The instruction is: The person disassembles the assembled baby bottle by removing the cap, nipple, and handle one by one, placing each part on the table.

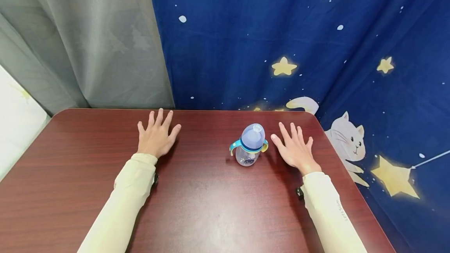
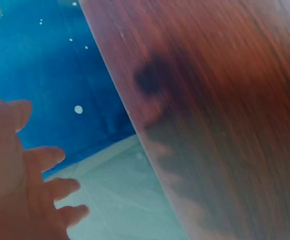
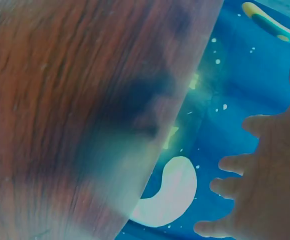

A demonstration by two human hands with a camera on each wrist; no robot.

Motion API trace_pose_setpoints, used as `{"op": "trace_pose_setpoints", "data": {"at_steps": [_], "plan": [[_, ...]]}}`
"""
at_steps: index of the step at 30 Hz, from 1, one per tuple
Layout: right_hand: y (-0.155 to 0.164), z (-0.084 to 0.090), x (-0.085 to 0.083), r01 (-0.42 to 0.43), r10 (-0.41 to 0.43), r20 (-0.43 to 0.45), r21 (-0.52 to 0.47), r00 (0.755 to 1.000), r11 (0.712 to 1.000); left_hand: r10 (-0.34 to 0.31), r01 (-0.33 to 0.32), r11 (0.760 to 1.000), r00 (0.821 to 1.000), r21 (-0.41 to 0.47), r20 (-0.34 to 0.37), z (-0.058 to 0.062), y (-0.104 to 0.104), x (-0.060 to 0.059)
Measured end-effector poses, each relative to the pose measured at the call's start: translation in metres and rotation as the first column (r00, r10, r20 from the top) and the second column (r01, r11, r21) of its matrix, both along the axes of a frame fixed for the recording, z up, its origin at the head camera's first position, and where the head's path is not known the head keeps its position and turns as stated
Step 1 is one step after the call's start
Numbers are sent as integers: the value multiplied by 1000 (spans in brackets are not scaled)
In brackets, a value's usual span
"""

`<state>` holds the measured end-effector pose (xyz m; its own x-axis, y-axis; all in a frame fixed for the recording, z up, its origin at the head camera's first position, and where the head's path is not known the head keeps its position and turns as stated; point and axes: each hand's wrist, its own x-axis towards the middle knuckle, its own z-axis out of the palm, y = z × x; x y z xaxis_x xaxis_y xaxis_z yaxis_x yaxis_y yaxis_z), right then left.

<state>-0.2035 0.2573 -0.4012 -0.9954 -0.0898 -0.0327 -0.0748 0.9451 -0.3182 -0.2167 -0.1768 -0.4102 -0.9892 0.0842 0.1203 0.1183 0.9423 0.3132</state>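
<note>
- Head view: a small sippy bottle [image 1: 249, 145] stands upright on the dark red-brown table [image 1: 211, 206], right of the middle and toward the far edge. It has a bluish domed lid and 2 side handles, 1 teal and 1 yellow, so it rests steady on its own base with nothing gripping it.
- Head view: the right hand [image 1: 294, 149] lies palm down with its fingers spread, flat on the tabletop just beside the bottle on its right, close but apart from it. It holds nothing.
- Head view: the left hand [image 1: 156, 136] also lies palm down with fingers fanned out, well apart from the bottle on the left side of the table, holding nothing. Both forearms wear pale cream sleeves [image 1: 130, 190].
- Head view: behind the table hang a grey curtain [image 1: 81, 42] and a blue cloth [image 1: 281, 30] printed with stars and a white cat.
- Left wrist view: the left hand [image 2: 20, 185] shows with straight, spread fingers; the wood grain [image 2: 225, 100] fills the right side, blurred. The bottle is not in sight here.
- Right wrist view: the right hand [image 3: 265, 170] shows with its fingers extended and apart, beside blurred wood [image 3: 60, 100] and the blue cloth [image 3: 235, 75]. I cannot pick out the bottle in this view.
</note>
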Motion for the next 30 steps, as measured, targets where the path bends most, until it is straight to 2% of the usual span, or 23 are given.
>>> {"op": "trace_pose_setpoints", "data": {"at_steps": [2, 5, 8, 13, 17, 19, 22, 24, 26, 30], "plan": [[0, 0, -1, -15, 15, -16, -29, 1000, 999, -36, 36, 999, 999, -2, 38, 1, 3, 0], [-2, 0, -3, -78, 67, -103, -109, 992, 991, -123, 123, 992, 989, 1, 78, 2, 12, 2], [-4, 2, -4, -168, 123, -230, -186, 965, 968, -220, 216, 975, 971, 45, 94, 3, 27, 7], [-15, 10, 0, -296, 169, -383, -300, 908, 907, -365, 347, 922, 927, 174, 83, 7, 58, 17], [-26, 17, 4, -414, 207, -488, -368, 848, 832, -452, 441, 872, 892, 211, 3, 7, 83, 21], [-31, 20, 5, -470, 227, -530, -384, 817, 795, -472, 471, 854, 880, 222, -51, 3, 95, 22], [-37, 21, 6, -519, 254, -553, -397, 794, 757, -462, 468, 845, 882, 260, -87, -4, 113, 26], [-40, 20, 6, -529, 267, -546, -404, 794, 747, -446, 455, 840, 889, 298, -100, -9, 124, 29], [-43, 19, 7, -526, 275, -526, -417, 805, 741, -431, 443, 832, 895, 333, -115, -13, 133, 31], [-49, 17, 7, -507, 273, -496, -430, 824, 748, -417, 453, 818, 892, 354, -176, -16, 146, 31]]}}
